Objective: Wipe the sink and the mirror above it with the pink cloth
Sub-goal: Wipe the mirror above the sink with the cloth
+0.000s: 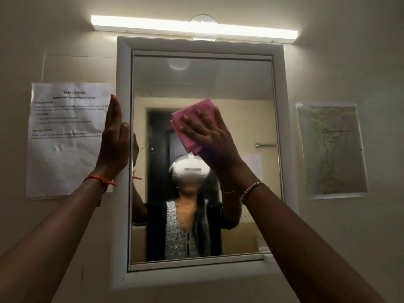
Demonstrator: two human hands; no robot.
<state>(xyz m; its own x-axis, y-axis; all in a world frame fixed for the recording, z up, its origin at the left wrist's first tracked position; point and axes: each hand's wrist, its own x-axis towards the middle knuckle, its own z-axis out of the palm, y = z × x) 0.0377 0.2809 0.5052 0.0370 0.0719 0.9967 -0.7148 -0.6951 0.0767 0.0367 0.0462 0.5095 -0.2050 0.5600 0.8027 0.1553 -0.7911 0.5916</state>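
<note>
A white-framed mirror [240, 84] hangs on the wall straight ahead. My right hand [209, 136] presses the folded pink cloth [192, 119] flat against the glass near the mirror's middle, fingers spread over it. My left hand [114, 136] rests flat and upright against the left edge of the mirror frame, fingers together, holding nothing. Water drops speckle the glass below the cloth. The sink is out of view.
A lit tube light [194, 27] runs above the mirror. A printed paper sheet [65, 138] is stuck to the wall left of the mirror, and a plastic-covered drawing [332, 149] to the right. The glass reflects a person and a dark doorway.
</note>
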